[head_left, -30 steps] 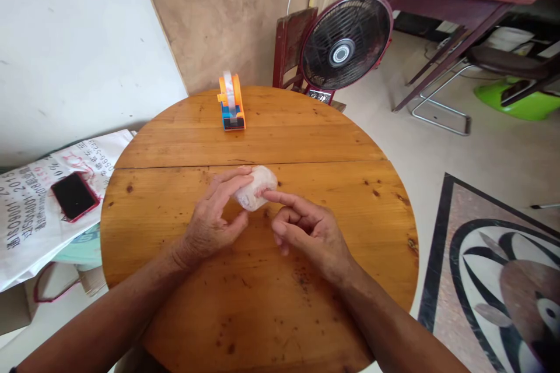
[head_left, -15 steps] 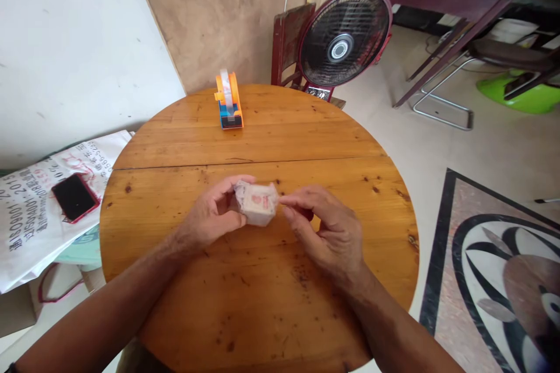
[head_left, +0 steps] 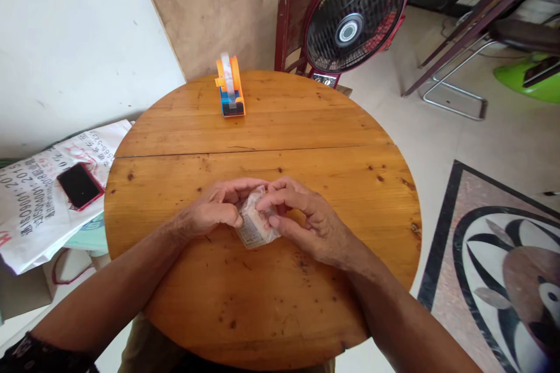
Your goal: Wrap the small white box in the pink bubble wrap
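Both my hands hold a small white packet (head_left: 254, 227) wrapped in clear plastic, just above the round wooden table (head_left: 306, 140). My left hand (head_left: 214, 210) pinches its left side with fingers curled. My right hand (head_left: 301, 215) grips its right side and top edge, thumb underneath. Printed lines show on the packet's near face. An orange and blue tape dispenser (head_left: 230, 87) stands at the table's far edge, well beyond both hands.
A black phone in a red case (head_left: 79, 185) lies on a printed white sack (head_left: 39, 198) left of the table. A standing fan (head_left: 354, 17) and a dark wooden chair (head_left: 293, 29) stand behind the table. A patterned floor inlay (head_left: 503, 268) lies to the right.
The packet was lifted off the table, turned over and drawn closer to me. My right hand went from a pointing finger to a full grip on it.
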